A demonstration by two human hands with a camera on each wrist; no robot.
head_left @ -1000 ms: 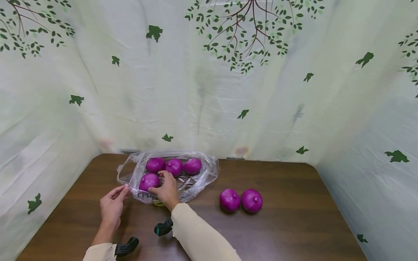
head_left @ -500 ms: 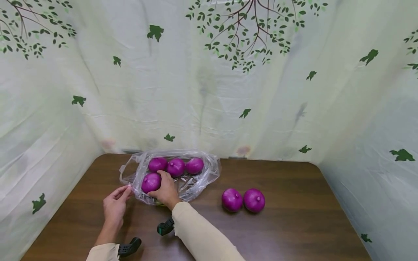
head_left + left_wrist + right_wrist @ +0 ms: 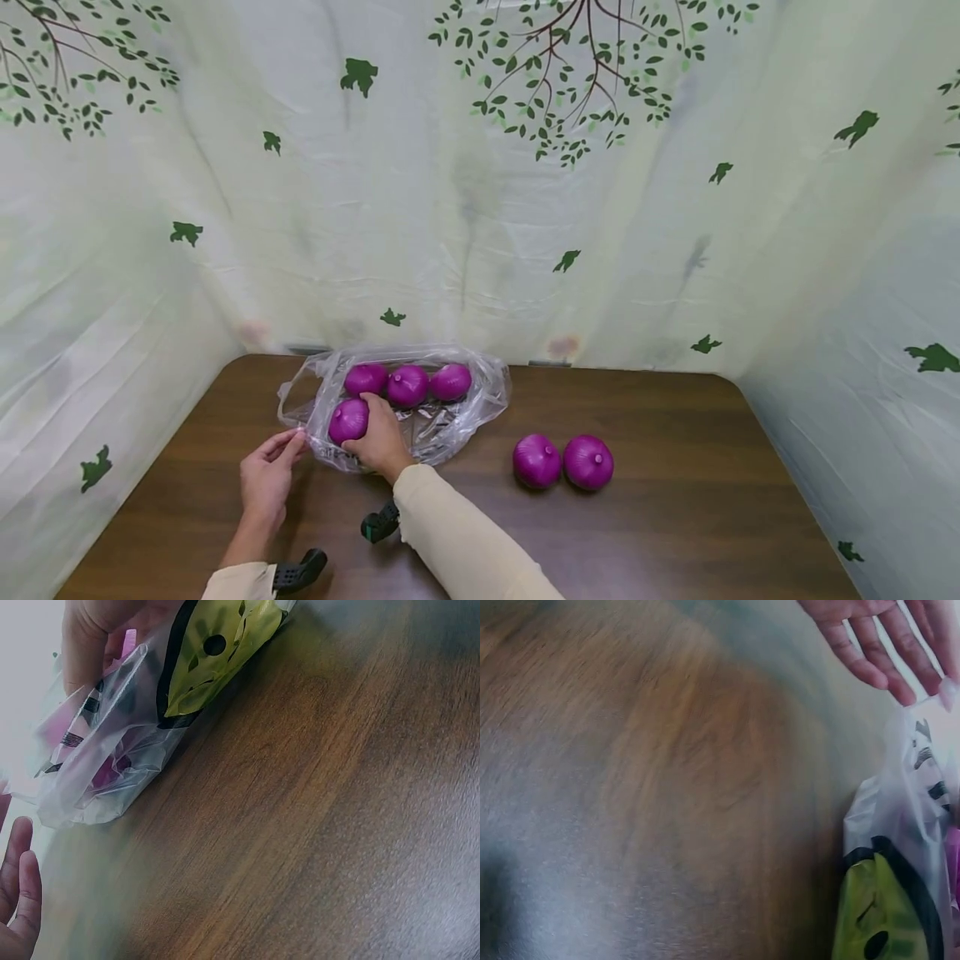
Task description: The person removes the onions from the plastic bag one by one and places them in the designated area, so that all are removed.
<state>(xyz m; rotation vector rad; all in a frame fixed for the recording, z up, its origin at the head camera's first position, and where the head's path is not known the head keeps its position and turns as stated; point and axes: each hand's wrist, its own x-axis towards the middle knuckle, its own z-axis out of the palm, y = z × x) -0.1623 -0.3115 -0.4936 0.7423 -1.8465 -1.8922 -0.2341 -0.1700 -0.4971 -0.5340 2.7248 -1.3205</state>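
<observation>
A clear plastic bag (image 3: 483, 387) lies open at the back left of the table, with several red onions inside. Three of these onions (image 3: 408, 386) sit in a row along its far side. My right hand (image 3: 384, 440) reaches into the bag and grips a nearer red onion (image 3: 348, 421) at the bag's left end. With thumb and fingertips, my left hand (image 3: 266, 475) pinches the near left edge of the bag. Yellow and black print (image 3: 217, 656) marks the bag's side in the left wrist view. The right hand's fingertips are partly hidden behind the onion.
Two more red onions (image 3: 537, 461) stand side by side on the brown wooden table (image 3: 675, 517), right of the bag. A pale curtain with leaf prints (image 3: 480, 208) encloses the table at the back and both sides. Black wrist devices (image 3: 300, 571) show beside the sleeves.
The right hand has closed in on the nearer onion and now holds it more firmly. The left hand keeps its pinch on the bag. The whole view has shifted slightly.
</observation>
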